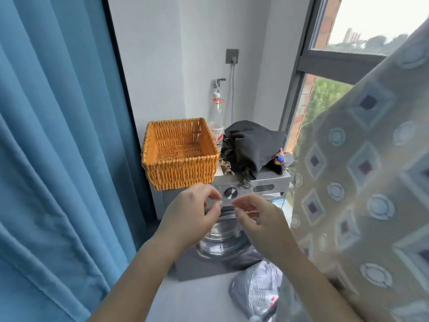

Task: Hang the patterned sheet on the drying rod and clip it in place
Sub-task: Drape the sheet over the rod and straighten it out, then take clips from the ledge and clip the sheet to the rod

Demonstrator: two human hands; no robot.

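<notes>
**Sheet's up, hands free, clips next?**

Biggest thing on our left is the blue curtain, hanging floor-length along that side. On the right the patterned sheet hangs down in front of the window; the rod itself is above the frame, so we can't see how it sits on it, or any clips. Far middle is the washing machine, doing duty as a shelf: an orange wicker basket with nothing visible inside, a heap of dark clothing and a water bottle behind. A plastic bag lies on the floor near us.

Our left hand and right hand hover close together in front of the machine, fingers loosely curled, each grip seemingly holding nothing, neither touching the sheet. Our guess is they're between steps, maybe about to fetch clips.
</notes>
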